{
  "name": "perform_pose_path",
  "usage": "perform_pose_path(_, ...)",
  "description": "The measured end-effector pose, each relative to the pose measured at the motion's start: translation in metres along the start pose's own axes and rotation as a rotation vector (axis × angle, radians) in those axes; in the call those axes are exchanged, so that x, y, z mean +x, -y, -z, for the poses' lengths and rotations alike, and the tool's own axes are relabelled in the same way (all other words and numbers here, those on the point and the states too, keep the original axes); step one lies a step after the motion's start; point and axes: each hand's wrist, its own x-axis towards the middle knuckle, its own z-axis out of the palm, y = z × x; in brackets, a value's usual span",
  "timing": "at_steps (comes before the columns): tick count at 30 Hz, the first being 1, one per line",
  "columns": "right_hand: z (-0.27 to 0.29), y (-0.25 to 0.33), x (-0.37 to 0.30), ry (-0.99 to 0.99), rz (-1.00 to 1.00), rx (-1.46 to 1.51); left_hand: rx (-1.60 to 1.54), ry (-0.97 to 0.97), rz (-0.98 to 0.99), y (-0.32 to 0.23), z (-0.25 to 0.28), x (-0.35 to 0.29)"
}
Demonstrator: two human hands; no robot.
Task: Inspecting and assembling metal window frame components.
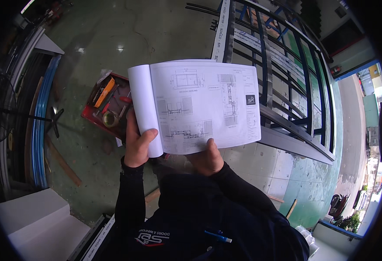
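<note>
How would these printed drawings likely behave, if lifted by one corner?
The printed drawings would probably flop, since their left side curls into a roll. That roll might spring open without the left hand, whose thumb presses it.

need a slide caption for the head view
Left hand and right hand hold a sheaf of technical drawings, red toolbox at left.

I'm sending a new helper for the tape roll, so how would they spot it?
Start at the white drawings; just to their left is a red box. In it, toward the left hand, lies the tape roll: a pale yellow-green ring, unlike the long, straight orange piece nearby.
</note>
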Motion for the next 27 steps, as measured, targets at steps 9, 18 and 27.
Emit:
perform_pose_path(9, 0.088, 0.152, -0.148, -0.365, 0.149, -0.035, 0.092, -0.003, 0.067, 0.026, -0.172, -0.06)
perform_pose_path(18, 0.122, 0.205, -0.211, -0.351, 0.273, -0.459, 0.108, 0.017, 0.133, 0.037, -0.263, -0.049)
perform_pose_path(27, 0.119, 0.228, -0.24, -0.335, 0.336, -0.571, 0.129, -0.002, 0.075, 0.027, -0.298, -0.055)
